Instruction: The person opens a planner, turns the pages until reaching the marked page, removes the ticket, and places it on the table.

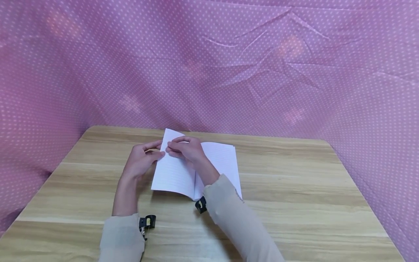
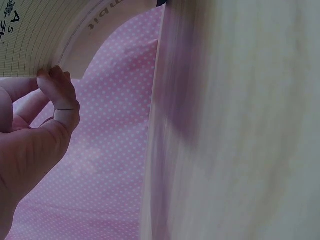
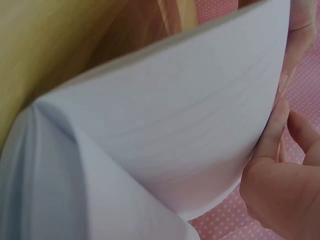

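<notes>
An open notebook point(image 1: 175, 171) with white lined pages lies on the table, its left side lifted clear of the wood. My left hand point(image 1: 140, 159) grips the outer edge of that raised side between thumb and fingers. Across the left page reaches my right hand point(image 1: 188, 149), its thumb and fingertips pinched together near the same edge. In the left wrist view, the fingers of the left hand point(image 2: 42, 125) hold the bent cover point(image 2: 95, 35), which bears printed letters. The right wrist view shows the right hand point(image 3: 280, 185) at the edge of a curved page point(image 3: 190, 110).
A wood-grain table point(image 1: 294, 203) with rounded far corners carries the notebook. Pink dotted cloth point(image 1: 209, 72) hangs behind it and at both sides. Small black devices point(image 1: 148, 222) are strapped at both wrists, beside the beige sleeves point(image 1: 122, 236).
</notes>
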The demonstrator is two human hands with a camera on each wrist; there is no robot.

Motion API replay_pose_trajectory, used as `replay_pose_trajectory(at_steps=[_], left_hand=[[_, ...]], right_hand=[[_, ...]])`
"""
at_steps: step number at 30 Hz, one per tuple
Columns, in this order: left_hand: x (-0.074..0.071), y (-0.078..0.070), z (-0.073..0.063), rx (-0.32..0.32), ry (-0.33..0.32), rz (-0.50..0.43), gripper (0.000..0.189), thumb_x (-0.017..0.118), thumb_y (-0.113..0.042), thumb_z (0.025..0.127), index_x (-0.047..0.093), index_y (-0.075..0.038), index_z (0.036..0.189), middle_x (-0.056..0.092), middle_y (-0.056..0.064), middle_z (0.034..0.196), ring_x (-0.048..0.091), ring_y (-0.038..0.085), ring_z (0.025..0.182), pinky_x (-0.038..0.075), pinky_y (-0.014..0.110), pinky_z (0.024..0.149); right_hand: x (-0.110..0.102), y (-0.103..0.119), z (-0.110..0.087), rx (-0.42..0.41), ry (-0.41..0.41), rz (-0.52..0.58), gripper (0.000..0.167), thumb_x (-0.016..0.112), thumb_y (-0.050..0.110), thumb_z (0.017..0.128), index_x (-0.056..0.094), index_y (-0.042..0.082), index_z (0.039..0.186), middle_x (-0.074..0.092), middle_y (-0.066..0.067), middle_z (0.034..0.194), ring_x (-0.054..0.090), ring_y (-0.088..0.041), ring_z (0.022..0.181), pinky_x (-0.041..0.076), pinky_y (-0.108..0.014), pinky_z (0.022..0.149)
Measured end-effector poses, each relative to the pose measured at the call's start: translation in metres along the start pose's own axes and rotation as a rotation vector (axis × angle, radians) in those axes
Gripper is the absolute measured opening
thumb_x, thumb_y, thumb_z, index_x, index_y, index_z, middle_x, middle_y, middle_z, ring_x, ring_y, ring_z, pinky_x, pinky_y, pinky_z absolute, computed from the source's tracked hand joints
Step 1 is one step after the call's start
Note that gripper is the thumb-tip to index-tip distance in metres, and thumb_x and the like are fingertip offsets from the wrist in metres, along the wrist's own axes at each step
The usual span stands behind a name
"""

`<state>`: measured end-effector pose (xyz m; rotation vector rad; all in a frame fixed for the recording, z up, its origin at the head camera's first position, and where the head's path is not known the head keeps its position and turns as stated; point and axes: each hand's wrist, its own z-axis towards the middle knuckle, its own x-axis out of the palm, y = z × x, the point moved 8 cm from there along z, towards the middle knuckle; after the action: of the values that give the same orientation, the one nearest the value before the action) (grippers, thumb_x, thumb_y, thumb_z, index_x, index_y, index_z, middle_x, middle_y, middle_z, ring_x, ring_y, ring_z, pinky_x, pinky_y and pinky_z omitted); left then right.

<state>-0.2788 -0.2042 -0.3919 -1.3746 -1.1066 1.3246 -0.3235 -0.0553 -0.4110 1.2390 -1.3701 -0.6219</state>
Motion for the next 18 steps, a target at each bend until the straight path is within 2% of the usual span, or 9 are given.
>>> replay_pose_trajectory(at_steps=[6, 11, 18], left_hand=[[0.0, 0.0, 0.001, 0.005, -0.007, 0.019, 0.051, 0.067, -0.004, 0.095, 0.054, 0.001, 0.144, 0.054, 0.019, 0.132, 0.065, 0.009, 0.088, 0.055, 0.024, 0.078], [0.001, -0.001, 0.002, 0.016, -0.008, 0.023, 0.049, 0.066, -0.003, 0.096, 0.055, 0.002, 0.143, 0.055, 0.02, 0.131, 0.064, 0.009, 0.086, 0.055, 0.023, 0.075], [0.002, 0.0, 0.001, 0.018, 0.006, 0.057, 0.049, 0.062, -0.004, 0.098, 0.052, 0.001, 0.146, 0.054, 0.019, 0.13, 0.062, 0.013, 0.089, 0.055, 0.025, 0.076]], right_hand=[[-0.004, 0.004, -0.002, -0.007, 0.021, -0.019, 0.013, 0.074, -0.003, 0.089, 0.068, -0.002, 0.1, 0.074, -0.015, 0.085, 0.073, -0.017, 0.073, 0.06, -0.028, 0.076], [-0.012, 0.01, -0.003, -0.029, 0.015, -0.019, 0.022, 0.074, -0.002, 0.09, 0.068, -0.007, 0.111, 0.074, -0.015, 0.085, 0.073, -0.018, 0.074, 0.06, -0.028, 0.076], [-0.026, 0.014, -0.006, -0.059, -0.001, -0.054, 0.03, 0.074, -0.001, 0.09, 0.067, -0.006, 0.118, 0.074, -0.016, 0.091, 0.073, -0.02, 0.077, 0.06, -0.032, 0.08]])
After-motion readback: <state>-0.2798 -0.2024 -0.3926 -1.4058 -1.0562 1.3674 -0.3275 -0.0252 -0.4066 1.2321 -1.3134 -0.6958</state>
